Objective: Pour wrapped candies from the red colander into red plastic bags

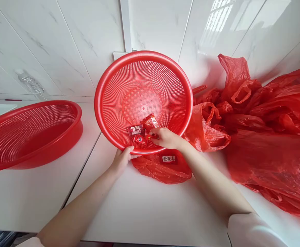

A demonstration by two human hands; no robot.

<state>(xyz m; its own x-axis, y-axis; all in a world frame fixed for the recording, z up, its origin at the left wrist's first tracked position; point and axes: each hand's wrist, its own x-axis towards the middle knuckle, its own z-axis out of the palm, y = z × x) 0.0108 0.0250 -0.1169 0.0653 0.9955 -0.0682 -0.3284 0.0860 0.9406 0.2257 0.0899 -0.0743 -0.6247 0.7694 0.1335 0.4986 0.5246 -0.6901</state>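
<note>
- We wear a loose, whitish right sleeve (253, 230).
- Our left sleeve (31, 242) shows only its edge, pale like the other.
- Our forearms (211, 175), left hand (121, 160) and right hand (165, 138) are bare.

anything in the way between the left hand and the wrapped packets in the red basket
Yes: the near rim of the red basket stands between the left hand, which holds it, and the wrapped packets. Nothing visible separates them from the right hand, which reaches in.

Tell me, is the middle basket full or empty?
Nearly empty: a few small wrapped packets lie in the middle basket near the right hand, while most of its mesh shows bare.
</note>
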